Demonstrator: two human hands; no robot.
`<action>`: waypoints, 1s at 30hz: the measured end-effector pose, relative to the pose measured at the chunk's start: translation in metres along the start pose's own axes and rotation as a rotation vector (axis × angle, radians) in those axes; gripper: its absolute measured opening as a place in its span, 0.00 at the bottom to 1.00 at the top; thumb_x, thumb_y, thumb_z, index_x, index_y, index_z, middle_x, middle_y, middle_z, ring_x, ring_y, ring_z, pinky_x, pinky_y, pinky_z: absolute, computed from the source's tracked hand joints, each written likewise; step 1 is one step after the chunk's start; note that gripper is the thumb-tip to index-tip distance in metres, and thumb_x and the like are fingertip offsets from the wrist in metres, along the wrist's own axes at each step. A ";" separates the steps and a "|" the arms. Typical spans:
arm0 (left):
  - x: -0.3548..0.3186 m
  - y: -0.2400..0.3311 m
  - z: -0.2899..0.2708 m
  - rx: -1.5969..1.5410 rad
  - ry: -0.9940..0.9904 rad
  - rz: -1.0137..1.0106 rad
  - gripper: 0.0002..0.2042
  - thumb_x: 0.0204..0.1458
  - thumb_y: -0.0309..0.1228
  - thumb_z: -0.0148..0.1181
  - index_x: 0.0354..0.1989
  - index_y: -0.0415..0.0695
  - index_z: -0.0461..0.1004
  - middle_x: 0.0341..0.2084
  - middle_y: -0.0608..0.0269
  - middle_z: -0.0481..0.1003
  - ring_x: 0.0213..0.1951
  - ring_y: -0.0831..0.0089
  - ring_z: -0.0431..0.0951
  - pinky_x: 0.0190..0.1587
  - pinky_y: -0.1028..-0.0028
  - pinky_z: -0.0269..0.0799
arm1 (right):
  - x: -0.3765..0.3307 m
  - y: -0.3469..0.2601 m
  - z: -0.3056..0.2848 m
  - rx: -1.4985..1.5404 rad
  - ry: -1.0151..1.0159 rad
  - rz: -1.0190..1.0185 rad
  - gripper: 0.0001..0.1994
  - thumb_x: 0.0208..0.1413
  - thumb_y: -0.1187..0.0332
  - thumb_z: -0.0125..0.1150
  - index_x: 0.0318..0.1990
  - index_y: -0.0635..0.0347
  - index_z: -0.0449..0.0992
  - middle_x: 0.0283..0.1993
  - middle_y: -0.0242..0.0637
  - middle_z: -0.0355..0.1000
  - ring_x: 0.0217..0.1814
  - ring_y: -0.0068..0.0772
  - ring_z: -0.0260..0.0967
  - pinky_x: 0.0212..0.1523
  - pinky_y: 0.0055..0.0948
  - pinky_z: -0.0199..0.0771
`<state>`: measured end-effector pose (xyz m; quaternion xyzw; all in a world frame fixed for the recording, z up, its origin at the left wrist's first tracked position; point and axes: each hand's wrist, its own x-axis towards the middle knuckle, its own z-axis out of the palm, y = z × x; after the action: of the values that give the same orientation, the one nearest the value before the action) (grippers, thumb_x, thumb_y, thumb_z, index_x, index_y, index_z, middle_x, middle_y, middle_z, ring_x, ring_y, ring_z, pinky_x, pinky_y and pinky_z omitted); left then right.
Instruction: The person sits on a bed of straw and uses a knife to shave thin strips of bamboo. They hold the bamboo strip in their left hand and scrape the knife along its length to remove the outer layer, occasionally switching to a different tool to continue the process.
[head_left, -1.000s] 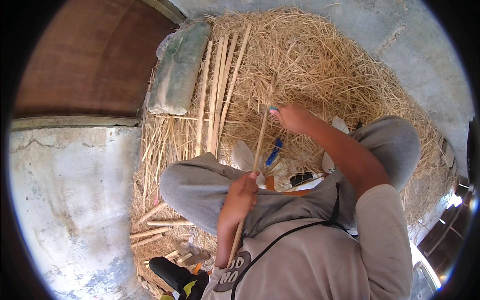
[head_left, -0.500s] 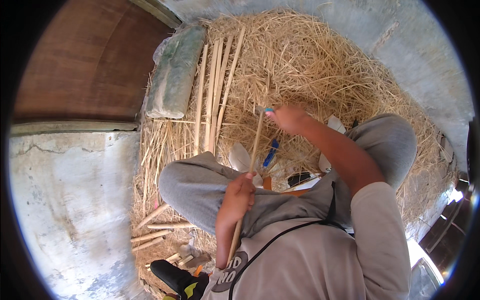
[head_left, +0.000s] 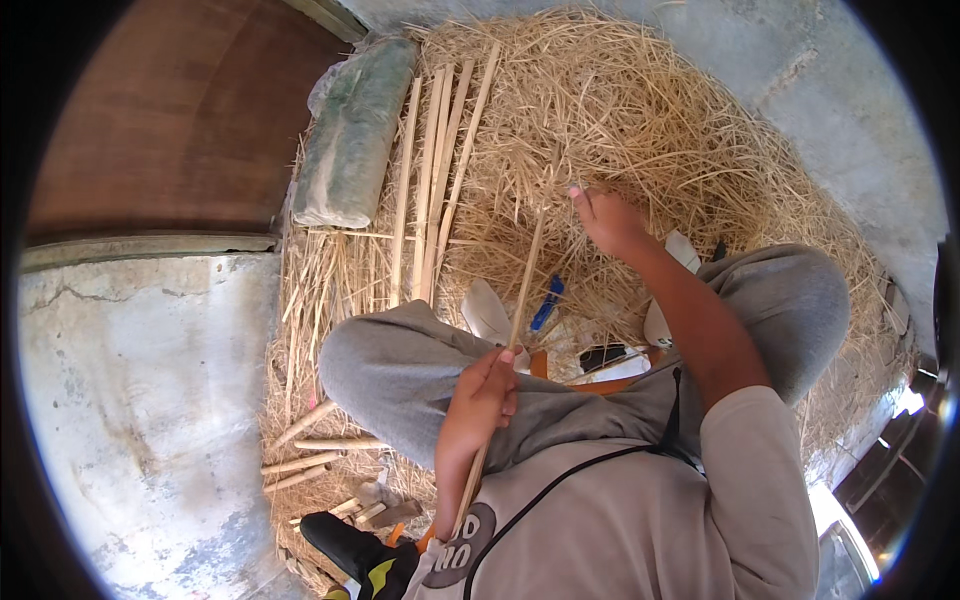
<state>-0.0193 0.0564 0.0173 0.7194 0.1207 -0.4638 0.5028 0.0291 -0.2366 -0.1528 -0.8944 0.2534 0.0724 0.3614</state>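
My left hand (head_left: 478, 400) is closed around a long thin bamboo strip (head_left: 528, 270). The strip slants from beside my shirt, over my lap and up toward the straw. Just right of its far end, my right hand (head_left: 612, 222) is closed on a small knife, which is mostly hidden; the earlier frame shows its teal handle and grey blade. The hand is apart from the strip. A blue cutter-like tool (head_left: 546, 303) lies in front of my crossed legs.
Dry shavings (head_left: 620, 110) are heaped ahead. Several pale bamboo strips (head_left: 430, 190) lie left of them, beside a long green plastic-wrapped bundle (head_left: 355, 140). Short sticks (head_left: 335, 443) lie by my left knee, near a black-and-yellow object (head_left: 350, 550). Concrete walls (head_left: 150, 390) stand close.
My right hand has moved forward and to the right, off the strip's far end. The strip's far end has shifted slightly right and forward; my left hand still grips it.
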 end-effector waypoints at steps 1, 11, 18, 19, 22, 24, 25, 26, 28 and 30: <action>0.000 0.000 0.000 -0.008 0.001 0.003 0.21 0.70 0.44 0.50 0.60 0.39 0.73 0.25 0.74 0.64 0.22 0.84 0.61 0.23 0.82 0.55 | -0.001 -0.004 -0.004 -0.028 -0.048 -0.069 0.34 0.74 0.43 0.32 0.40 0.63 0.80 0.35 0.53 0.77 0.41 0.57 0.77 0.48 0.54 0.76; 0.004 -0.006 0.000 0.106 -0.030 0.074 0.21 0.71 0.43 0.49 0.57 0.35 0.73 0.25 0.71 0.65 0.19 0.83 0.64 0.21 0.78 0.60 | 0.037 -0.011 -0.016 -0.326 -0.342 -0.120 0.36 0.76 0.45 0.25 0.31 0.62 0.78 0.30 0.48 0.75 0.38 0.51 0.77 0.43 0.50 0.77; 0.013 -0.005 0.001 0.072 -0.053 0.087 0.23 0.71 0.44 0.49 0.60 0.36 0.71 0.25 0.72 0.65 0.20 0.83 0.62 0.21 0.79 0.58 | 0.039 -0.003 0.003 -0.382 -0.146 -0.131 0.37 0.75 0.44 0.26 0.30 0.62 0.77 0.26 0.47 0.73 0.34 0.49 0.76 0.40 0.49 0.78; 0.012 -0.005 0.002 0.062 -0.054 0.073 0.23 0.70 0.45 0.49 0.61 0.36 0.71 0.25 0.74 0.64 0.21 0.84 0.61 0.21 0.80 0.57 | 0.039 0.000 0.003 -0.257 -0.176 -0.084 0.37 0.75 0.43 0.27 0.31 0.62 0.78 0.27 0.47 0.74 0.33 0.51 0.76 0.40 0.49 0.78; 0.005 0.001 -0.002 -0.032 -0.059 -0.036 0.22 0.70 0.43 0.49 0.63 0.38 0.69 0.25 0.73 0.64 0.21 0.84 0.60 0.21 0.81 0.55 | 0.026 -0.011 0.004 -0.015 -0.256 -0.081 0.36 0.74 0.42 0.29 0.35 0.63 0.79 0.28 0.49 0.75 0.32 0.54 0.76 0.41 0.52 0.77; 0.006 0.000 -0.002 -0.039 -0.030 -0.001 0.21 0.71 0.42 0.49 0.66 0.42 0.66 0.25 0.72 0.65 0.20 0.84 0.60 0.20 0.81 0.55 | 0.009 -0.015 -0.002 -0.040 -0.262 -0.245 0.35 0.74 0.41 0.29 0.40 0.64 0.77 0.27 0.51 0.75 0.32 0.56 0.76 0.40 0.54 0.76; 0.007 0.001 -0.002 -0.037 -0.020 0.015 0.21 0.71 0.41 0.48 0.67 0.44 0.64 0.25 0.71 0.65 0.19 0.84 0.60 0.20 0.81 0.55 | 0.002 -0.012 0.001 -0.075 -0.229 -0.305 0.35 0.74 0.41 0.29 0.41 0.63 0.77 0.28 0.51 0.75 0.33 0.57 0.76 0.40 0.54 0.76; 0.007 0.002 -0.002 -0.055 -0.039 0.023 0.21 0.71 0.40 0.48 0.68 0.48 0.62 0.25 0.71 0.64 0.19 0.84 0.59 0.19 0.81 0.54 | -0.005 -0.008 0.004 -0.110 -0.196 -0.366 0.34 0.74 0.41 0.30 0.42 0.62 0.77 0.28 0.52 0.75 0.33 0.58 0.76 0.40 0.54 0.76; 0.007 0.003 -0.002 -0.091 -0.079 0.042 0.21 0.71 0.38 0.46 0.71 0.55 0.60 0.24 0.72 0.63 0.18 0.84 0.57 0.19 0.82 0.52 | -0.011 -0.005 0.010 -0.137 -0.142 -0.393 0.33 0.74 0.41 0.31 0.45 0.61 0.77 0.29 0.52 0.76 0.34 0.58 0.76 0.40 0.54 0.76; 0.012 0.005 -0.004 -0.162 -0.136 0.015 0.20 0.72 0.36 0.44 0.71 0.61 0.60 0.23 0.72 0.62 0.18 0.85 0.56 0.18 0.83 0.50 | -0.011 -0.006 0.017 -0.122 -0.098 -0.323 0.32 0.74 0.42 0.31 0.46 0.60 0.77 0.29 0.52 0.76 0.35 0.58 0.77 0.40 0.54 0.76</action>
<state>-0.0072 0.0534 0.0110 0.6439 0.1179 -0.4966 0.5700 0.0234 -0.2170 -0.1575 -0.9391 0.0836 0.0724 0.3253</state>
